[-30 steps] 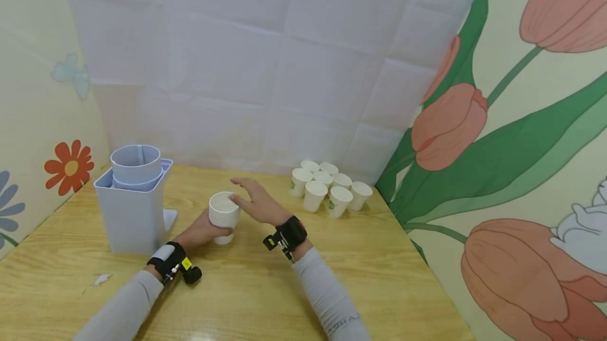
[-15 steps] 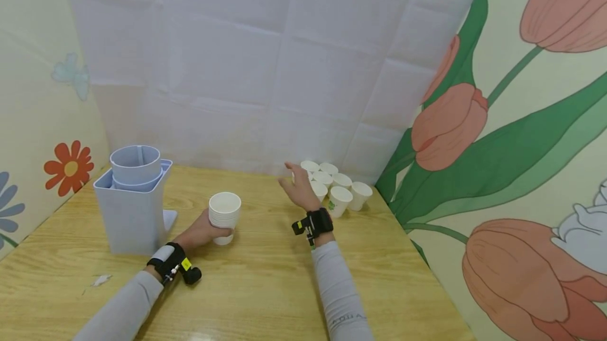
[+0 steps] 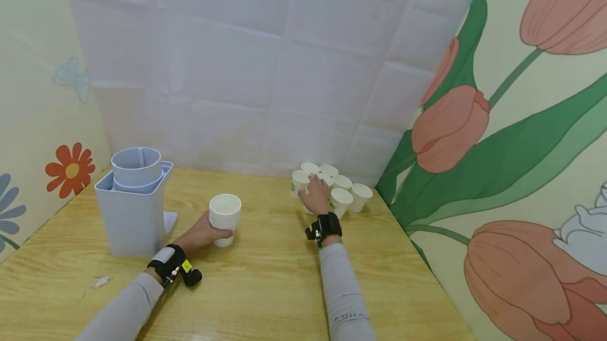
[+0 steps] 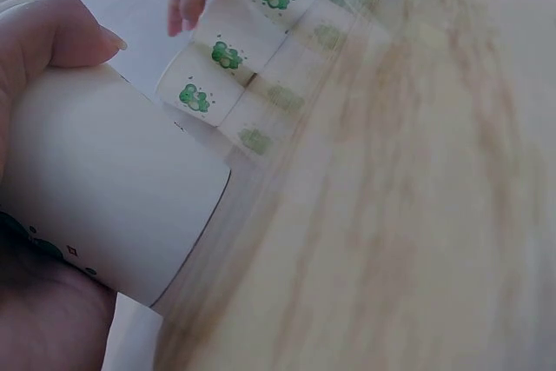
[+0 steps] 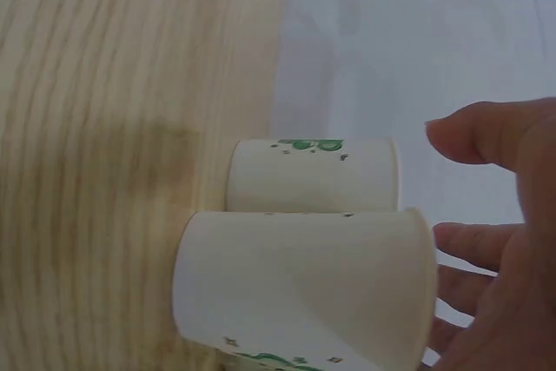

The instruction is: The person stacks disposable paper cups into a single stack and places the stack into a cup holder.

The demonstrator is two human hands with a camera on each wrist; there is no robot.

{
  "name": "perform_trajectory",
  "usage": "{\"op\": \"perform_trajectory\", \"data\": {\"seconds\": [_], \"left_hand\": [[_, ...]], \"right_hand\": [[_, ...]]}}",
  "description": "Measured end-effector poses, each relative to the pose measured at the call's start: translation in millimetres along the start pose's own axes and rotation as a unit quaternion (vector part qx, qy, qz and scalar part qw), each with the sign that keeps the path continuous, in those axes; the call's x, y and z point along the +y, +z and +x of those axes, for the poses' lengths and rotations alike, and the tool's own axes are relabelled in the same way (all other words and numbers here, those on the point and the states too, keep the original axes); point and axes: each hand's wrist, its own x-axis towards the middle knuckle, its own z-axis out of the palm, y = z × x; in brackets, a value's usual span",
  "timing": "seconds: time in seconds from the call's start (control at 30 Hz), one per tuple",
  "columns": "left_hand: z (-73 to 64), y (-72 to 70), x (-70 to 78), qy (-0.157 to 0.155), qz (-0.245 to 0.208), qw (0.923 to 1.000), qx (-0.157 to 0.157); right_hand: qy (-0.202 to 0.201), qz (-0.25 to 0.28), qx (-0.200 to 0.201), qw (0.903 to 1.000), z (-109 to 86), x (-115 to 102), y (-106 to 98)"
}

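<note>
In the head view my left hand (image 3: 201, 233) grips a nested stack of white paper cups (image 3: 225, 210), upright above the table. In the left wrist view the thumb curls round the cup wall (image 4: 104, 162), which bears a green print. My right hand (image 3: 316, 196) is over the front of a group of white paper cups (image 3: 341, 197) at the back right. Seen from the right wrist, its thumb (image 5: 478, 132) and fingers are spread beside the rim of the nearest paper cup (image 5: 304, 288), not closed on it. That cup is mostly hidden by the hand in the head view.
A pale blue square bin (image 3: 133, 220) with round containers nested inside stands at the left. Beside its base lies a flat pale blue piece (image 3: 169, 221). A white scrap or mark (image 3: 101, 282) shows on the wooden table (image 3: 265, 288). A white sheet (image 3: 227, 67) hangs behind.
My right hand has moved from the cup stack rightward to the group of cups, then lowered to the front ones. The left hand keeps its grip on the stack, almost unmoved.
</note>
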Motion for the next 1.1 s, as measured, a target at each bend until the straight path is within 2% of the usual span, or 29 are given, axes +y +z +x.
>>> {"op": "perform_trajectory", "data": {"seconds": [0.13, 0.43, 0.7, 0.9, 1.1], "left_hand": [[-0.2, -0.2, 0.3, -0.001, -0.006, 1.0000, -0.003], [-1.4, 0.8, 1.4, 0.002, -0.003, 1.0000, -0.004], [-0.8, 0.9, 2.9, -0.002, 0.001, 1.0000, -0.005], [-0.7, 1.2, 3.7, 0.004, -0.004, 1.0000, -0.004], [-2.1, 2.8, 7.2, -0.002, 0.000, 1.0000, -0.002]], "right_hand": [[0.034, -0.008, -0.035, 0.9988, -2.8, 4.0, 1.7], [0.060, -0.032, -0.078, 0.9946, -6.9, 3.0, -1.2], [0.054, -0.049, -0.103, 0.9920, -4.1, 1.8, -2.6], [0.018, -0.073, -0.096, 0.9925, -0.8, 0.8, -5.0], [0.014, -0.045, -0.090, 0.9949, -2.3, 0.3, -6.9]]}}
